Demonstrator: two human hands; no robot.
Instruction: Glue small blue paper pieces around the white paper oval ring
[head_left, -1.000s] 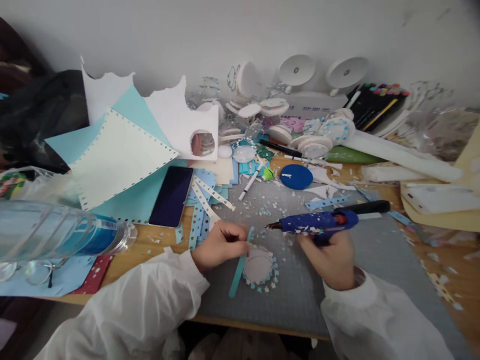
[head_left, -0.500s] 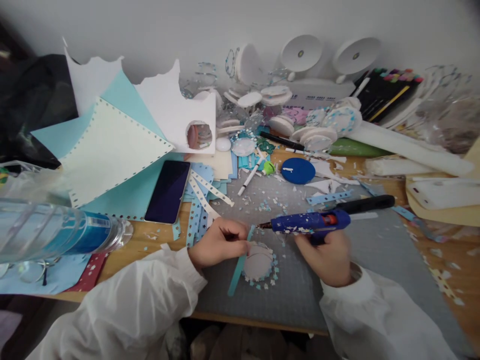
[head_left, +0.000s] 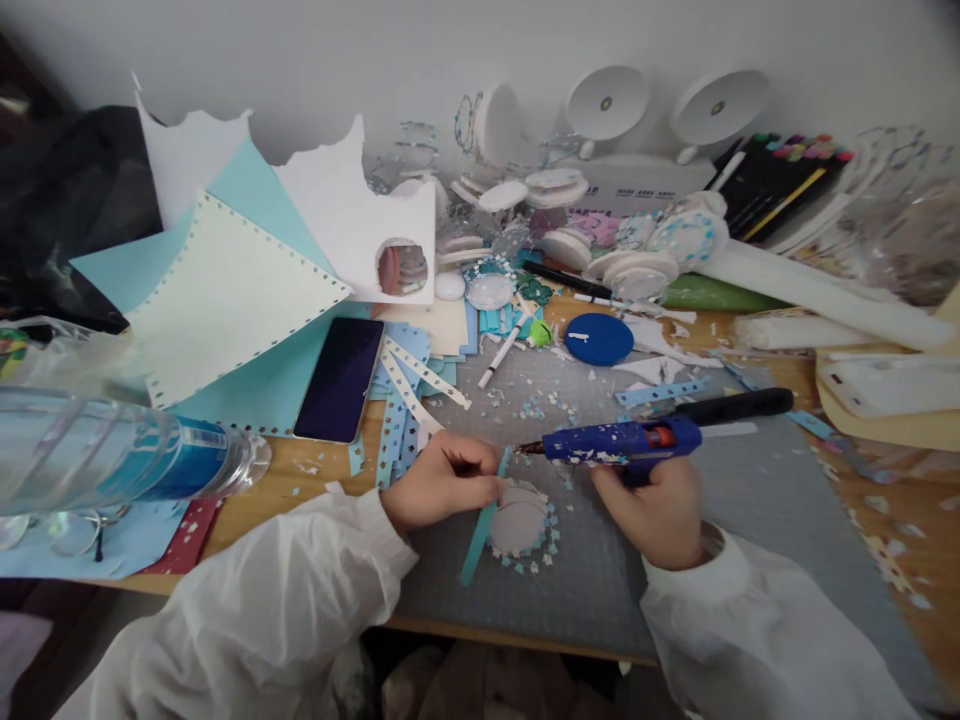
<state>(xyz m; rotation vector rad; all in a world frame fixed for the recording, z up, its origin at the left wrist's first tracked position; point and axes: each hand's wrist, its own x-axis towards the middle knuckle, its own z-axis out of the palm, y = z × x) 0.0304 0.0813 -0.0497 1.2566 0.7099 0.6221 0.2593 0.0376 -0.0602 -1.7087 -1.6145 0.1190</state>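
Note:
Between the thumb and fingers of my left hand (head_left: 442, 482) is a narrow teal paper strip (head_left: 478, 543), held near its upper end. My right hand (head_left: 651, 505) wraps round the handle of a blue hot glue gun (head_left: 622, 441) speckled with paper bits. The gun's nozzle points left and sits at the top of the strip; whether it touches cannot be made out. Just below, a white paper disc (head_left: 519, 518) ringed with small blue and white stars lies on the grey cutting mat (head_left: 592, 590), partly behind the strip.
Paper scraps litter the mat around a blue oval lid (head_left: 598, 340) and a white pen (head_left: 504, 350). On the left are a phone (head_left: 339, 380), a large water bottle (head_left: 112, 445) and teal paper sheets (head_left: 232, 300). Star-trimmed white discs (head_left: 555, 188) crowd the back.
Both hands, the strip and the glue gun hold nearly the same positions. The whole view has shifted slightly.

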